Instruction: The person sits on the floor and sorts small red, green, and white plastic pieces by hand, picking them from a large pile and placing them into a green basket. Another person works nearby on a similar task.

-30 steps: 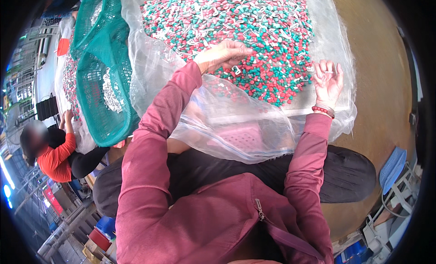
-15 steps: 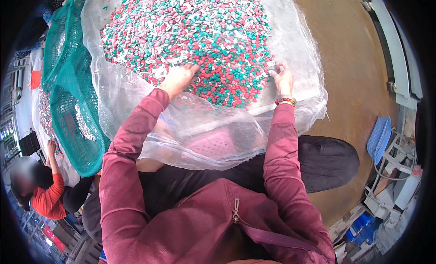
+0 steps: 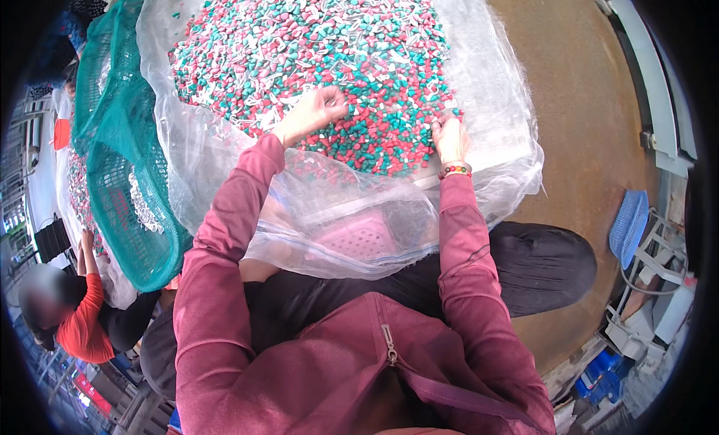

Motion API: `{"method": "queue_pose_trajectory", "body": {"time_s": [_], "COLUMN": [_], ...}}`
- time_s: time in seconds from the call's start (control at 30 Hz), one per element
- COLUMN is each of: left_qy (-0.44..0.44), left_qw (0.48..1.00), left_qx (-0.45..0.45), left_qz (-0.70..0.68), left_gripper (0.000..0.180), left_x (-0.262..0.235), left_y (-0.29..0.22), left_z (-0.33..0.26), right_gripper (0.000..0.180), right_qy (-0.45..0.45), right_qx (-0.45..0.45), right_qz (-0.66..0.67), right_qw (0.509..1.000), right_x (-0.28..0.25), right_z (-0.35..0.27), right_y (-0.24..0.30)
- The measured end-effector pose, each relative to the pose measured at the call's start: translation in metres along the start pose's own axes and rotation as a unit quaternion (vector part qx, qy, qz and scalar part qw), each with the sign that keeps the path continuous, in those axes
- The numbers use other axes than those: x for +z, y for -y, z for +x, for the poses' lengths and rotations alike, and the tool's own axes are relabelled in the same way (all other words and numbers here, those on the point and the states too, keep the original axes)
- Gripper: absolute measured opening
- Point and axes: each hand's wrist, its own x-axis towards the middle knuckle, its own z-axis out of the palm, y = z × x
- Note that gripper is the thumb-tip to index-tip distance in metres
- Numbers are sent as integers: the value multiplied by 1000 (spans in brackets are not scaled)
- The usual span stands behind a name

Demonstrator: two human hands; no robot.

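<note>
Brown floor [image 3: 592, 120], bare to the right of the right hand. On it a wide clear plastic sheet [image 3: 494, 113], its near edge draped over the person's lap below both wrists, a pink perforated crate [image 3: 359, 236] showing through it just under the forearms.

Spread over the sheet: a heap of small pieces [image 3: 314, 53] in red, teal and white. It runs from the fingertips outward and away; its near rim is where both hands work.

To the left of the left hand, a green mesh net [image 3: 112, 158] holding more of the same pieces. Beyond it, lower left, another person in an orange top [image 3: 82, 323], well apart.

Left hand [image 3: 314, 113]: palm down on the heap's near edge, fingers curled loosely into the pieces. Cannot tell whether anything is pinched underneath. Right hand [image 3: 449, 135]: at the heap's right corner, bead bracelet [image 3: 454, 170] on the wrist, fingers bent onto the pieces and touching them; closed on 1 or not, cannot tell.

Judgement on doing the sorting well: keep both palms low and rake shallow, so pieces slide rather than jump the sheet's edge. Work from the near rim inward. Keep the lap edge of the sheet raised; loose pieces would roll off there.
</note>
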Motion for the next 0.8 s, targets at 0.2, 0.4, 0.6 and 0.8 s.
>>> {"method": "queue_pose_trajectory", "body": {"time_s": [0.2,0.4,0.6,0.8], "left_qy": [164,223,-26,33], "left_qw": [835,846,863,847], "left_qx": [59,60,261,166], "left_qz": [-523,-481,431,504], "left_gripper": [10,14,20,25], "left_x": [39,81,113,106], "left_y": [-52,-75,-57,-58], "left_z": [35,100,162,174], "right_gripper": [12,12,24,32], "right_qy": [124,123,134,-41], "right_qx": [136,121,71,-71], "right_qz": [584,825,655,80], "right_qw": [791,538,741,993], "right_x": [-16,-58,-53,-16], "right_z": [3,7,32,40], "right_y": [-2,-21,-47,-35]}}
